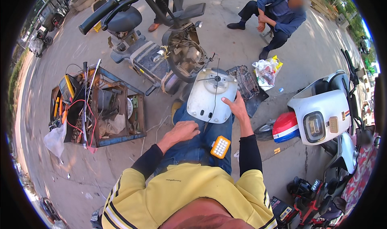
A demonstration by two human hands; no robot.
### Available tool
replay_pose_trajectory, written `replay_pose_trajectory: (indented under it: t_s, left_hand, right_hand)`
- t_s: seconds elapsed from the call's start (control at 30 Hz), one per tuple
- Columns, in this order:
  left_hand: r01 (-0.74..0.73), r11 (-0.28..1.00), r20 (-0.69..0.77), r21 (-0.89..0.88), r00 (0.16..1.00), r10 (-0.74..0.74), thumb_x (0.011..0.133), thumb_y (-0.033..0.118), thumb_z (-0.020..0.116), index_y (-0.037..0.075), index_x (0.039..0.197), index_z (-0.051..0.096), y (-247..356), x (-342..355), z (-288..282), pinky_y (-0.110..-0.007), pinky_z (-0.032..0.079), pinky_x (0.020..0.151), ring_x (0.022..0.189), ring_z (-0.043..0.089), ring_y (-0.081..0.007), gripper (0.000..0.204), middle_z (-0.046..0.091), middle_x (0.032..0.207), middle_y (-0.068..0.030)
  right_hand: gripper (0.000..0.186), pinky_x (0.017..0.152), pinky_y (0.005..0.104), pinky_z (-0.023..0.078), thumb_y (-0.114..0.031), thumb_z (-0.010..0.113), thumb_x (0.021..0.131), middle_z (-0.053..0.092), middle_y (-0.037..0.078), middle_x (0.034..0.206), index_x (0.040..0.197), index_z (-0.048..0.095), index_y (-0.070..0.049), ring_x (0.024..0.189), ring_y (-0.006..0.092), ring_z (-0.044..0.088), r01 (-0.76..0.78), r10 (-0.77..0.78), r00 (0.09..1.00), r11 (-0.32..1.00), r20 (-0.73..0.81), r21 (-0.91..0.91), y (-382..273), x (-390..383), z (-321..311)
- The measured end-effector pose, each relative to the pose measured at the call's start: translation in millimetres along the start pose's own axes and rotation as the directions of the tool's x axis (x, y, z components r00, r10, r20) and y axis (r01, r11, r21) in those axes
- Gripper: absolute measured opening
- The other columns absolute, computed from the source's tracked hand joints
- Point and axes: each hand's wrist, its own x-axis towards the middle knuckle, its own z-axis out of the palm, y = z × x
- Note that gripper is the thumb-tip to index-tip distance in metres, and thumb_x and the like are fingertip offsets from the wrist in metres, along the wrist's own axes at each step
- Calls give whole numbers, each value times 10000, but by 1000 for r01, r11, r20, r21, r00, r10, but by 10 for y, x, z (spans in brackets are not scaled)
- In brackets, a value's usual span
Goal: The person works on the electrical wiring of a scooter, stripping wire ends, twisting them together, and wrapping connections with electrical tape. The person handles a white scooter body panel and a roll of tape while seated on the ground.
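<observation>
A white plastic scooter cover panel (197,98) lies tilted across my knees, with a round recess near its far end and two dark slots near its close edge. A thin black cable (215,97) runs over it. My right hand (238,107) grips the panel's right edge, thumb on top and fingers underneath. On my left thigh rests my left hand (184,131), fingers curled in; whatever it may hold is hidden. A small orange lamp (220,147) with a grid of white LEDs lies by my right thigh.
A partly stripped scooter (149,55) with exposed wiring stands ahead. To my left is a metal toolbox (121,140) full of tools. A wire basket (244,82) and plastic bag (267,72) lie ahead right; a white scooter (298,108) stands right. One person (278,17) sits ahead.
</observation>
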Motion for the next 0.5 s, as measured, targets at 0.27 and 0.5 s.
replay_pose_trajectory:
  t_s: [0.27, 0.5]
  left_hand:
    - [102, 952, -17, 287, 995, -101, 1004, 381, 672, 27, 1084, 743, 64, 175, -415, -510, 551, 891, 1025, 727, -379, 370, 773, 1091, -176]
    - [-117, 988, -470, -96, 881, 59, 985, 202, 694, 33, 1025, 733, 175, 1022, -1351, -430, 544, 798, 903, 707, -321, 178, 722, 975, -115]
  right_hand:
    - [810, 984, 425, 560, -379, 802, 936, 691, 254, 1312, 1524, 483, 76, 1171, 310, 706, 28, -12, 976, 997, -216, 70, -300, 54, -251]
    - [348, 871, 398, 581, -207, 739, 959, 778, 175, 1075, 1211, 716, 31, 978, 287, 763, 210, -233, 925, 972, -301, -108, -969, 551, -265]
